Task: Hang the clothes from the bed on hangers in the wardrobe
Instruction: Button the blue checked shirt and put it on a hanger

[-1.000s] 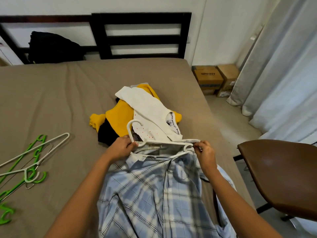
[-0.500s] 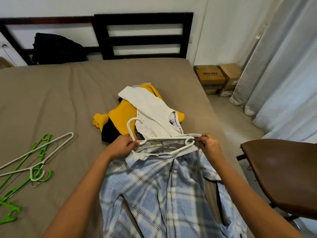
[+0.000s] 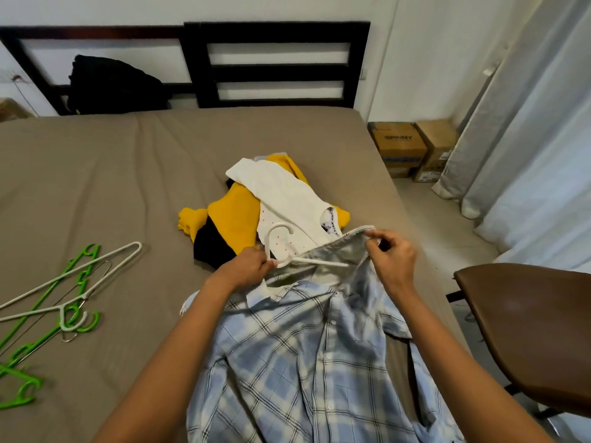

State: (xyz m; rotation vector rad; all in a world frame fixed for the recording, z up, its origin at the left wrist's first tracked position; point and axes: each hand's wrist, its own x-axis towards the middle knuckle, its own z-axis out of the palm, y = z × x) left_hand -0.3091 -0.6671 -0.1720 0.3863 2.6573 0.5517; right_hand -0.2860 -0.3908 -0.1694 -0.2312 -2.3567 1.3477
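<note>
A light blue plaid shirt (image 3: 307, 359) lies on the bed (image 3: 96, 193) in front of me, collar away from me. A white plastic hanger (image 3: 315, 261) sits at the collar, its hook pointing up over the pile. My left hand (image 3: 248, 266) grips the hanger near its neck together with the collar's left side. My right hand (image 3: 391, 257) pinches the collar's right edge and holds it raised. Behind the shirt lies a pile: a white top (image 3: 287, 203), a yellow garment (image 3: 236, 219) and a black one (image 3: 208, 247).
Loose green hangers (image 3: 41, 318) and a white one (image 3: 96, 263) lie on the bed at left. A brown chair (image 3: 527, 330) stands close at right. A black bag (image 3: 112, 84) leans on the dark headboard. Cardboard boxes (image 3: 412, 145) and curtains (image 3: 527, 139) fill the right corner.
My right hand has lifted the collar's right edge up and over the hanger's right arm. The hanger now lies deeper inside the collar; my left hand stays on its neck.
</note>
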